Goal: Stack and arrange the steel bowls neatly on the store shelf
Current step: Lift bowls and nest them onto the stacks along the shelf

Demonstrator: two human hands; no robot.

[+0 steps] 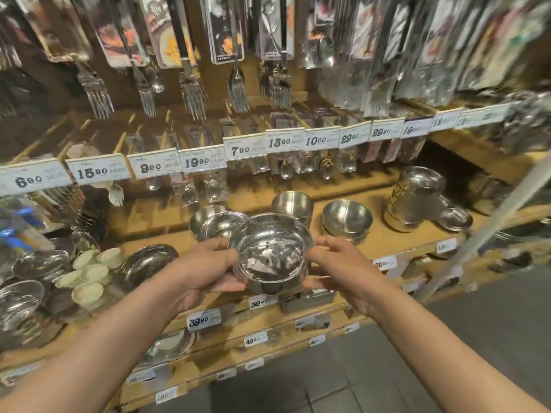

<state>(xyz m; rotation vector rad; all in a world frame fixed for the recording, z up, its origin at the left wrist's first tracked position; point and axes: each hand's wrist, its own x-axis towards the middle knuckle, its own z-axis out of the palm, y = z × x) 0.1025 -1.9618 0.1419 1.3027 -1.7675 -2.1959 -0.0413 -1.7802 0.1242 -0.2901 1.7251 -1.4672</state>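
Holding a steel bowl [272, 254] with both hands out in front of the wooden shelf [387, 234], mouth up, pretty much level. Left hand [208, 263] grips the bowl's left side, thumb hooked over the rim and the other fingers [229, 286] curled under the base. Right hand [343, 265] mirrors it on the other side, thumb on the rim, fingers wrapped under the bottom edge. So both hands are clamped on the same bowl, neither one loose.

Just past the left thumb sits another shallow bowl [213, 223] on the shelf, its rim looks like it overlaps the held one from this angle but can't tell if they touch. Beyond the fingertips, straight back, there's a taller steel cup-like bowl [292, 205]. Off past the right thumb is a small stack of rounder bowls [347, 220], and further right a tall pile of steel containers [416, 198] with a flat dish [454, 219] beside it.

Out beyond the left wrist there's a dark steel plate [150, 260] and a bunch of little white cups [89, 272]. Price tags [202, 160] run along the shelf edge above, with packed forks [193, 96] hanging over that. Everything's a bit motion blurred
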